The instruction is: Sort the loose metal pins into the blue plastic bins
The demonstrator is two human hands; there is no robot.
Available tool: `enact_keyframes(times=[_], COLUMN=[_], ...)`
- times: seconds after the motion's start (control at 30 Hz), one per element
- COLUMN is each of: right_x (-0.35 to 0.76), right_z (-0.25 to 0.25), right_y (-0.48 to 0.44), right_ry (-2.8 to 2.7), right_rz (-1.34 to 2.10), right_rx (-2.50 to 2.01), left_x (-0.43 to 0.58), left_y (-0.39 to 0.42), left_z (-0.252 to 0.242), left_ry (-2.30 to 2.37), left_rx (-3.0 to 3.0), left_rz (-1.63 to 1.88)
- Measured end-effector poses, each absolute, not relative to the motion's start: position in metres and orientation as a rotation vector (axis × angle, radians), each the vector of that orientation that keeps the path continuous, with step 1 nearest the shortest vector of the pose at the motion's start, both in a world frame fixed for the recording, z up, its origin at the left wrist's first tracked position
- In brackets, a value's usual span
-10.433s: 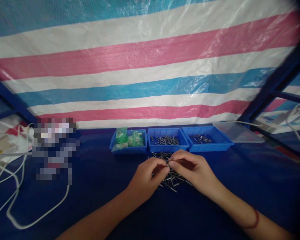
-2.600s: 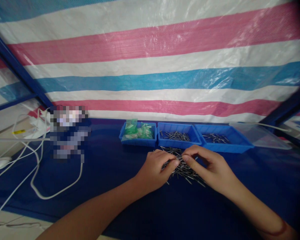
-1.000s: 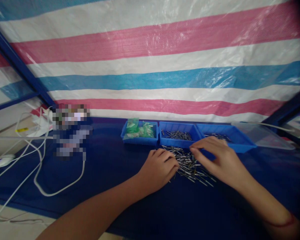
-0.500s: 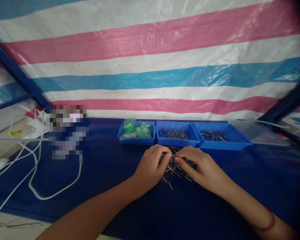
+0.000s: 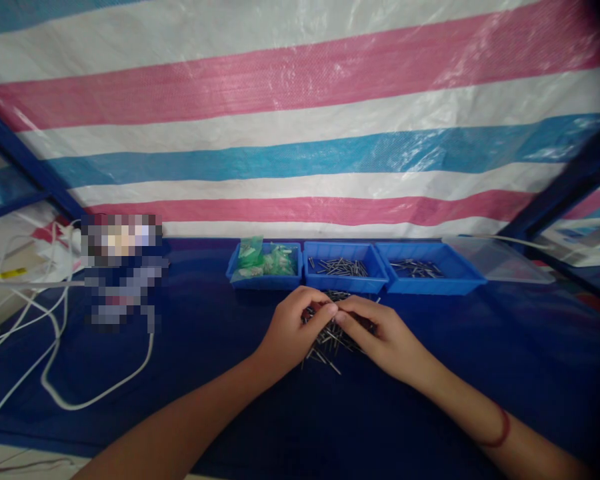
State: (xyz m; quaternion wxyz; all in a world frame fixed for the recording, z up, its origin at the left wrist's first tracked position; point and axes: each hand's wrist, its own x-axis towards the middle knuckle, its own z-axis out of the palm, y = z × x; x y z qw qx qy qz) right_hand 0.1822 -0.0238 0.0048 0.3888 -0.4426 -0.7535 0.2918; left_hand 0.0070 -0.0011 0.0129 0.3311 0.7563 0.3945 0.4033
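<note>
A loose pile of thin metal pieces (image 5: 333, 340) lies on the dark blue table, in front of the blue bins. Over its left side is my left hand (image 5: 295, 327), its thumb and forefinger closed in a pinch. My right hand (image 5: 380, 337), with a red band on the wrist, is closed too, and its fingertips meet those of the left above the pile. Whatever the fingertips hold is too small to make out. Similar metal pieces lie in the middle blue bin (image 5: 345, 285) and the right blue bin (image 5: 437, 287).
The left blue bin (image 5: 265, 283) holds green and clear bags. A clear plastic sheet (image 5: 505, 261) lies at the back right. White cables (image 5: 147, 353) run over the left side, near blurred items. Striped sheeting (image 5: 280, 160) hangs behind.
The view has shifted slightly, so the bins and pile appear farther left. My two hands have come closer together, their fingertips now meeting over the pile.
</note>
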Motion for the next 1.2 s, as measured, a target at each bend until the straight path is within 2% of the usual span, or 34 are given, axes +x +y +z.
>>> enact_keyframes(times=[0.67,1.2], right_x=[0.184,0.195], right_z=[0.000,0.005], right_y=[-0.023,-0.022], right_ry=[-1.773,-1.730], right_rz=[0.656,0.590], right_rx=[-1.223,-1.141], left_x=[0.005,0.006], left_y=[0.003,0.004], left_z=[0.010,0.007], left_ry=[1.020,1.024], left_rx=[2.003,2.093], left_rz=[1.096,0.995])
